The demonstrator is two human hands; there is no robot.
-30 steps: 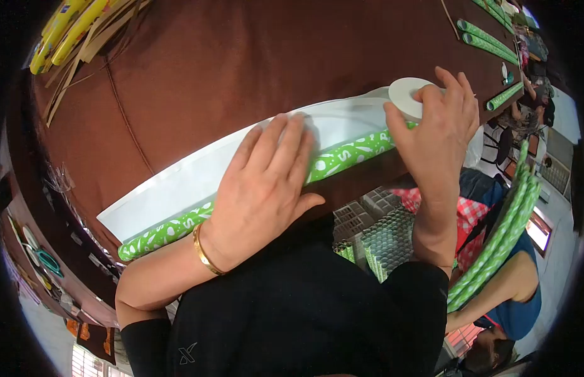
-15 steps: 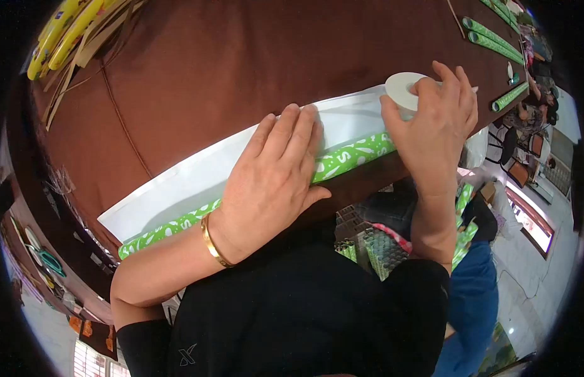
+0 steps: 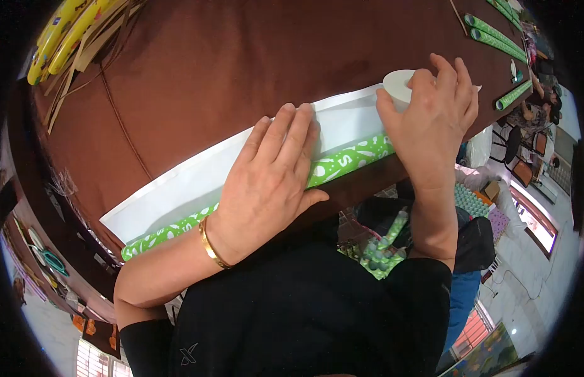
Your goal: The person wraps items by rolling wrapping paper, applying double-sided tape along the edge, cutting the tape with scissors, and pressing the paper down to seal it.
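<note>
Wrapping paper (image 3: 348, 158), green with white print, lies partly rolled on brown tablecloth (image 3: 242, 56).
White reverse shows; left hand (image 3: 264, 188) presses flat, grasping nothing; right hand (image 3: 430, 110) grips tape roll (image 3: 392, 85).

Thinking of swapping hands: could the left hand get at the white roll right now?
Probably not freely: the right hand has its fingers on the white roll, and the left hand lies across the paper.
</note>
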